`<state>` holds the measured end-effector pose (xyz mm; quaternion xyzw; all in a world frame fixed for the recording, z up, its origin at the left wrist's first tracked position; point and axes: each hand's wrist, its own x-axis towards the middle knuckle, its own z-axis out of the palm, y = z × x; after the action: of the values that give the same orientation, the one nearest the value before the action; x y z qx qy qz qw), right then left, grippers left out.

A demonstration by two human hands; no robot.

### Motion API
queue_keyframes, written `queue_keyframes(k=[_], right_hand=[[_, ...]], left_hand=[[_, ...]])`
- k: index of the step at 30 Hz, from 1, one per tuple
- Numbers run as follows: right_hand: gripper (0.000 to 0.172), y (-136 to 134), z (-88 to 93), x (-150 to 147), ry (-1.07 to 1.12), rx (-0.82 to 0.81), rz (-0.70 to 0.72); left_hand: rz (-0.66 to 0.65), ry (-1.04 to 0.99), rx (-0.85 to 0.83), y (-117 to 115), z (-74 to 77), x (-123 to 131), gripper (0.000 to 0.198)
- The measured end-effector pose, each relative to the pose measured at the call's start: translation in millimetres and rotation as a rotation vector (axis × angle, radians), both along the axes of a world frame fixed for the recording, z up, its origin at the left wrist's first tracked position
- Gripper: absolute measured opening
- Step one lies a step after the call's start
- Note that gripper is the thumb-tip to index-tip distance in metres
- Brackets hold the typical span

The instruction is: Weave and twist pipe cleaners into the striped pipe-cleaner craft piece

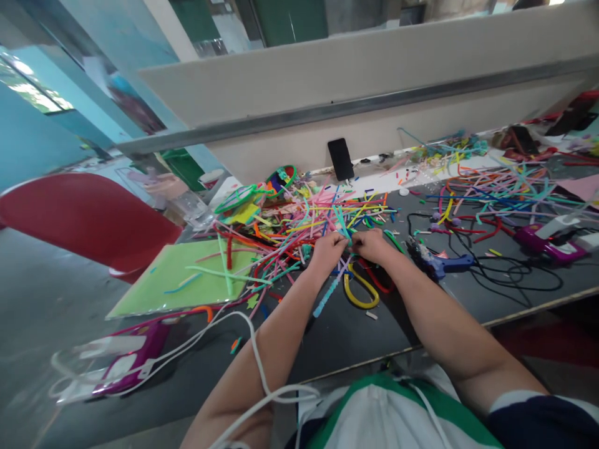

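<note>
My left hand [331, 248] and my right hand [372, 244] meet over the dark table [346, 352], both closed with fingertips pinched together. Between them is a small teal pipe cleaner piece [348, 239], partly covered by the fingers. Just below the hands hang or lie a yellow pipe cleaner loop [375, 295] and a light-blue and lilac strand [327, 298]; whether these join the held piece I cannot tell. Beyond my fingers spreads a heap of loose pipe cleaners [309, 218] in many colours.
A blue-handled glue gun [444, 264] with black cable lies right of my right arm. A phone [340, 159] leans against the white partition [281, 140]. At left are a green sheet [178, 274], a purple device [135, 362] and a red chair [84, 218]. White cable crosses my left forearm.
</note>
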<state>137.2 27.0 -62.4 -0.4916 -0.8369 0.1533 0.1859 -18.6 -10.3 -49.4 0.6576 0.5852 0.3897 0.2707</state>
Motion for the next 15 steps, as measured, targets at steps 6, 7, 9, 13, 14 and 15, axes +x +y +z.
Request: queue_keyframes(k=[6,7,9,13,14,15], right_hand=[[0.011,-0.4,8.5,3.2,-0.018,-0.036,0.017],[0.014,-0.7,10.1,4.4,-0.016,-0.04,0.019],[0.018,-1.4,12.8,7.1,-0.005,-0.054,0.017],[0.018,-1.8,16.0,11.1,0.046,-0.094,0.0],[0.017,-1.6,16.4,11.6,0.049,-0.1,0.001],[0.015,-1.4,16.9,11.9,0.045,-0.104,0.004]], left_hand=[[-0.071,-0.034,0.025,-1.9,-3.5,-6.3,0.012],[-0.082,-0.033,0.028,-1.8,-2.6,-6.7,0.012],[-0.101,-0.024,0.032,-1.1,-0.3,-6.9,0.012],[-0.098,0.01,0.058,2.3,2.8,-6.0,0.014],[-0.09,0.026,0.067,3.4,3.1,-5.4,0.014],[-0.078,0.046,0.075,4.5,3.2,-4.6,0.015]])
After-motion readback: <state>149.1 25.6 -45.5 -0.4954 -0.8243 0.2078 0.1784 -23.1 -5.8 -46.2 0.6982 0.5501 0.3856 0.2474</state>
